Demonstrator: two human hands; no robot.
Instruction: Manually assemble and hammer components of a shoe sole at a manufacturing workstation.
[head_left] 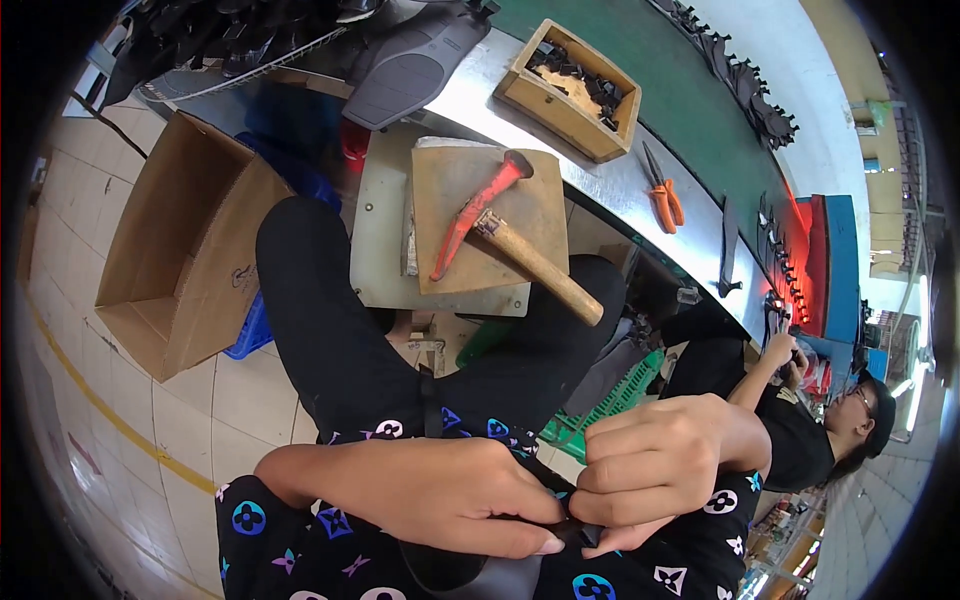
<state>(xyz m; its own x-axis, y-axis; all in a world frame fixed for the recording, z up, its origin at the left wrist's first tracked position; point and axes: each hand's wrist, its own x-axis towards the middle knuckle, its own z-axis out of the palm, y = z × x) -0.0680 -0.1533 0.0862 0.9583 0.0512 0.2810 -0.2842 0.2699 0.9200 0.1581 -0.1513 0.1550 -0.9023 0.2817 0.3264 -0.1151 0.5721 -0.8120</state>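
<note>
Low in the head view, my left hand point(465, 500) pinches a dark strap-like piece point(574, 533). My right hand point(655, 465) is closed on the same piece from the other side, its fingers curled. A smooth black-and-grey curved part point(500, 578) lies under my left hand, close to my lap; whether it joins the strap I cannot tell. Beyond my hands, a hammer point(535, 265) with a red head and wooden handle rests on a tan board point(440, 190) over a small stand between my knees.
A wooden box point(560, 115) of small black pieces stands on the metal-edged bench point(480, 80), with orange-handled pliers point(665, 195) and a dark strap point(729, 240) nearby. A cardboard box point(190, 250) sits at left, a green crate point(610, 405) at right. A co-worker point(800, 430) works farther right.
</note>
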